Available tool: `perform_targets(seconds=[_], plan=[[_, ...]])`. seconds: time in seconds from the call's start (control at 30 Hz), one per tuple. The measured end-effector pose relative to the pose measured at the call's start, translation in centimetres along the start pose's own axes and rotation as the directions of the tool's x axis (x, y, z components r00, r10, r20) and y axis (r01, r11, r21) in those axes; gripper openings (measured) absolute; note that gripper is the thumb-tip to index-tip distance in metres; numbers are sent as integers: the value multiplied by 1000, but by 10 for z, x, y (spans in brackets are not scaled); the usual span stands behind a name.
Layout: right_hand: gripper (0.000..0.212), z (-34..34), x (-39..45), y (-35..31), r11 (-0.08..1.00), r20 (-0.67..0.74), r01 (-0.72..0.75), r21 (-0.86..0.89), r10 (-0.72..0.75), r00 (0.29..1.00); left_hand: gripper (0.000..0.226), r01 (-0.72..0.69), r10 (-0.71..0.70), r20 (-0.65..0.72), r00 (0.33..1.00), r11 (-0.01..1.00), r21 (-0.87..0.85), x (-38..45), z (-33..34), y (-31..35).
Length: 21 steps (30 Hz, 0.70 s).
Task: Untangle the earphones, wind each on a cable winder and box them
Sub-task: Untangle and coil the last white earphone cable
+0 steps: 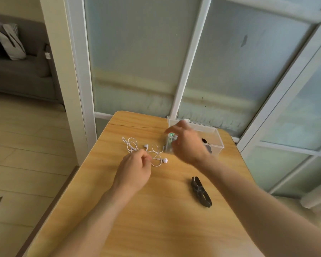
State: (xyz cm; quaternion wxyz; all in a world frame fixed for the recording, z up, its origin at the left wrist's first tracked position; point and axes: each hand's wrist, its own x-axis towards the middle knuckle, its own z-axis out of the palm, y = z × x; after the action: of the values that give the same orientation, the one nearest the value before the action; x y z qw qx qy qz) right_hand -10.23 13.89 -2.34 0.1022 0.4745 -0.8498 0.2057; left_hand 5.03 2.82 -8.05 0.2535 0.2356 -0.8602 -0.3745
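Wooden bench (156, 210) is carrying everything, its far edge lying near frosted glass doors (137, 52). A clear plastic box (216, 140) is sitting at the far right, something green and something dark showing inside. The right hand (187, 143) is hovering over its near end, fingers loosely spread, holding nothing. The left hand (133, 167) is pinching the cord of the white earphones (152, 153), lying tangled beside the box. A black cable winder (201, 191) is lying nearer, apart.

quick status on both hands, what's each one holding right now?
Left hand: fingers curled, pinching the tangled white earphone cable.
Right hand: blurred over the clear plastic box; grip cannot be told.
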Motion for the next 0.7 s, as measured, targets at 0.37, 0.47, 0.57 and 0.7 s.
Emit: perform_targets(seconds=[0.37,0.47,0.57,0.7], plan=[[17,77,-43,-4,1000,191,29,5,-29,981,52,-341,342,42,939,905,255,-15,-4,-33],[11,57,-65,-23,934,50,-77,348,63,997,67,-471,437,189,879,856,212,-19,-1,-27],[13,31,-87,-37,827,-23,-102,553,138,990,36,-496,481,129,867,859,130,-22,-1,-12],[21,13,-110,-17,788,-169,-176,590,333,928,36,-417,415,45,909,900,125,-31,-9,-5]])
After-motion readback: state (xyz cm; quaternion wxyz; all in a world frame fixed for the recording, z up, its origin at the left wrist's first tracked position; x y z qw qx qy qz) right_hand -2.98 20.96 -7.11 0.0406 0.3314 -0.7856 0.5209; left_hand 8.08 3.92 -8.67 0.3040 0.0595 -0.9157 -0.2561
